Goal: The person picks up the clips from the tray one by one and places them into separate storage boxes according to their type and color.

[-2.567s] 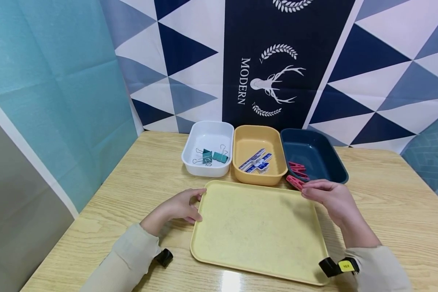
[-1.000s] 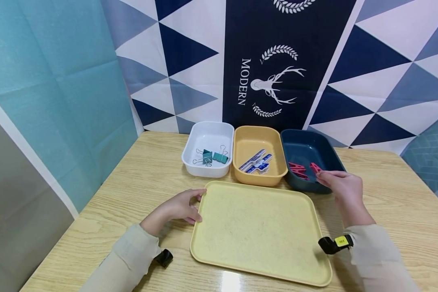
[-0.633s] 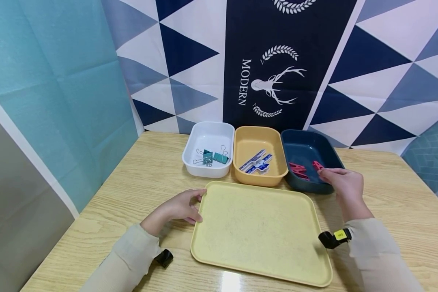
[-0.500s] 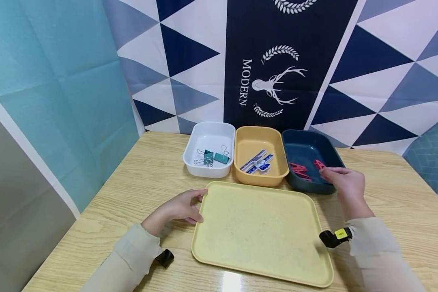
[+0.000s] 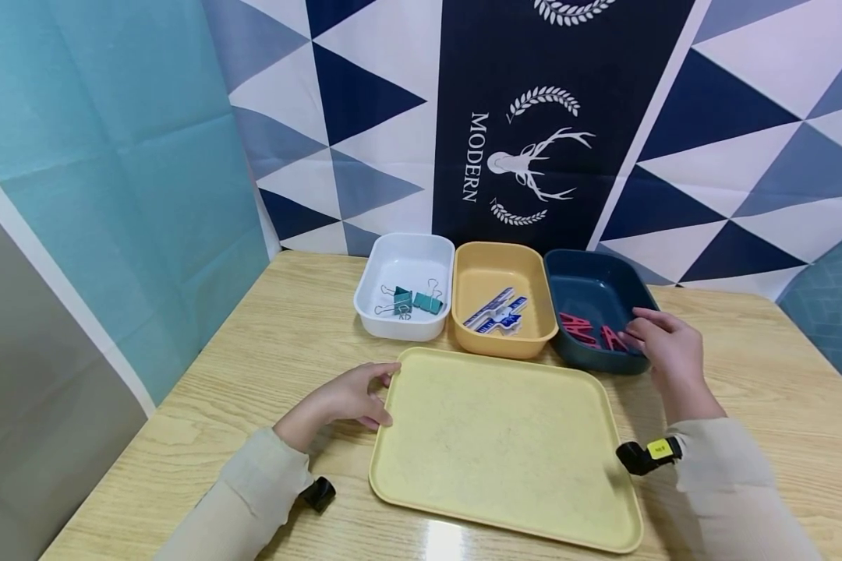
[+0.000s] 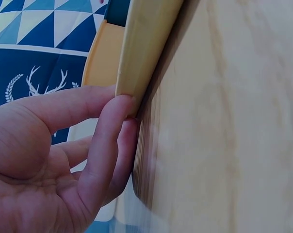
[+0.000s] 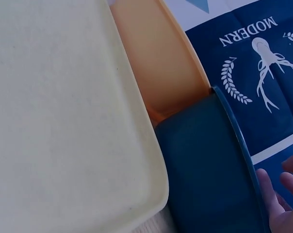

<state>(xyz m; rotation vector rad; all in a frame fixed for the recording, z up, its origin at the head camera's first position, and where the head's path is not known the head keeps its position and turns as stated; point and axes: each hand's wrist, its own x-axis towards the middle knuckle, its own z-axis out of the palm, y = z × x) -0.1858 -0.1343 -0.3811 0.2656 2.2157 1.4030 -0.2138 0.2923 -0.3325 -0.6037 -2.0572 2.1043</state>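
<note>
My left hand (image 5: 337, 397) holds the left rim of a pale yellow tray (image 5: 498, 452); in the left wrist view its fingertips (image 6: 123, 103) meet at the tray's edge. Over the front right of a dark blue bin (image 5: 589, 280) is my right hand (image 5: 677, 351), fingers apart and holding nothing. Just left of those fingers, a red clothespin (image 5: 612, 340) lies in the bin beside other red clothespins (image 5: 578, 327). The right wrist view catches part of the right hand (image 7: 284, 204) beyond the bin wall; the clothespins are hidden there.
Left of the blue bin stand a yellow bin (image 5: 498, 269) with blue-and-white clips (image 5: 498, 313) and a white bin (image 5: 403, 257) with teal binder clips (image 5: 428, 302). A patterned cloth (image 5: 372, 117) hangs behind the wooden table (image 5: 267, 343).
My right hand has carried a red clothespin from over the tray's far right corner into the blue bin and let go of it. The left hand has stayed at the tray.
</note>
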